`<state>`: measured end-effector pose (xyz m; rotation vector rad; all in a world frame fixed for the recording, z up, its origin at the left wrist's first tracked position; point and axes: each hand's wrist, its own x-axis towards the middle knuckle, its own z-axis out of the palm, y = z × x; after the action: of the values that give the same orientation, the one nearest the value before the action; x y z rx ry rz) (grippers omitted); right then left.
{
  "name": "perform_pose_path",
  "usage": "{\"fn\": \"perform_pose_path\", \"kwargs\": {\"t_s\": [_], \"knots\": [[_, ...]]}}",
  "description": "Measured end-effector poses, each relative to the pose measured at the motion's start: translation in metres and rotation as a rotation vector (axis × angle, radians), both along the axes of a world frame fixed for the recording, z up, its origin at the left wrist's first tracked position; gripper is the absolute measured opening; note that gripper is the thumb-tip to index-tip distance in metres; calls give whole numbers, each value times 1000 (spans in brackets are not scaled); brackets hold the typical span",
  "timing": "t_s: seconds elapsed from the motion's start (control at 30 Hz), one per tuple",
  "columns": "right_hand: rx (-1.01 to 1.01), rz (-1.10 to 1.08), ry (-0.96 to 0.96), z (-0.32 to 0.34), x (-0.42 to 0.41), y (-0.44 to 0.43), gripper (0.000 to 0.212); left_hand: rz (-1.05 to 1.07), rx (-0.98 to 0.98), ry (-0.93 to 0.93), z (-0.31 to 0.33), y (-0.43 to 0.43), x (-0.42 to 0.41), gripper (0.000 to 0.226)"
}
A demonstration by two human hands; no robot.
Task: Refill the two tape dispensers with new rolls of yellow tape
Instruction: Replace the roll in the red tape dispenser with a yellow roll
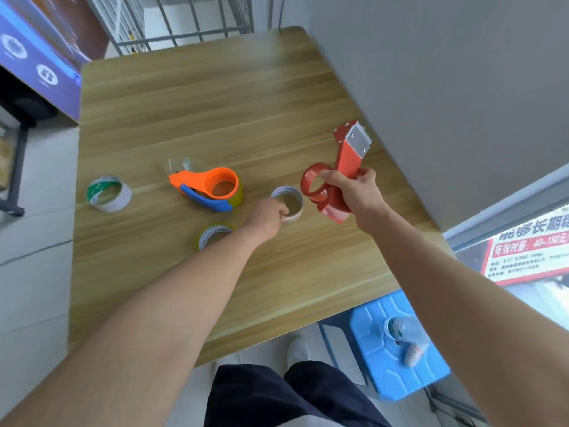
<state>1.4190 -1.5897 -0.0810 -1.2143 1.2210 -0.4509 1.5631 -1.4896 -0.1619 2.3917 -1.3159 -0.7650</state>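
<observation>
Your right grip holds the red dispenser above the tabletop's right edge; your left grip pinches the tape roll just beside it, mid-tabletop.

Setting: looks like a small shop or storeroom work corner, not a home. Evidence: 1 plain wood-grain table pushed against a bare grey wall at right; grey wire shelving rack at the far end; blue printed signboard at far left; red-and-white printed notice behind glass at near right; tiled floor; blue plastic stool beside the table carrying a water bottle.
</observation>
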Motion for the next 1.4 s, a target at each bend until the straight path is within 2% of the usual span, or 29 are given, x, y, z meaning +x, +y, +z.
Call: {"fn": "perform_pose_path", "kwargs": {"t_s": [0.23, 0.5, 0.63, 0.73, 0.9, 1.07, 1.2, 1.4], "knots": [[1, 114, -42, 12, 28, 17, 84, 217, -164, -4, 30, 33, 17, 23], [-17, 265, -44, 22, 63, 54, 76, 394, -107, 24, 39, 104, 41, 16], [-27, 289, -29, 22, 66, 64, 77, 300, 27, 76, 27, 119, 34, 22], [-40, 300, -3, 17, 68, 70, 80, 184, 171, 3, 13, 127, 31, 33], [-46, 296, 11, 11, 65, 80, 80, 104, 223, -116, 0, 135, 33, 21], [-72, 274, 31, 14, 58, 89, 80, 7, 271, -188, 0, 133, 36, 20], [-85, 268, 24, 24, 55, 93, 75, 153, 55, -66, 13, 131, 43, 21], [-144, 235, -19, 47, 63, 99, 78, 425, -321, 168, 84, 130, 62, 23]]}}
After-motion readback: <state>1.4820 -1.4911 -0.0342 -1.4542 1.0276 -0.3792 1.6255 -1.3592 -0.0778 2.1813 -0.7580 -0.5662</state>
